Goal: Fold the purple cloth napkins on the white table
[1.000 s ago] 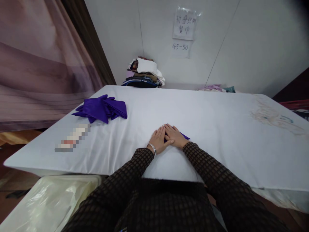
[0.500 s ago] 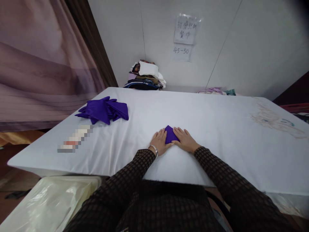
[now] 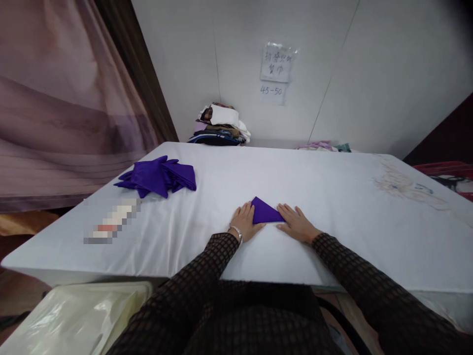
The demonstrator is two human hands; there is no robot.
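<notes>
A purple cloth napkin [image 3: 265,212], folded into a triangle, lies flat on the white-covered table [image 3: 229,172] in front of me. My left hand [image 3: 244,222] rests on its left side with the fingers laid flat, and a bracelet circles that wrist. At the napkin's right corner my right hand [image 3: 296,223] lies flat, fingers stretched out and touching the cloth. Part of each side of the napkin is hidden under the fingers.
A pile of purple folded cloths [image 3: 157,176] sits at the table's left, with a blurred pale item [image 3: 114,222] nearer me. Stacked clothes [image 3: 221,125] stand behind the far edge. Below the left front edge is a plastic-covered container [image 3: 81,315]. A curtain [image 3: 74,108] hangs at left.
My right hand has slid to the right along the napkin, showing more of its right corner. The left hand stays at the left side. The whole view has shifted slightly.
</notes>
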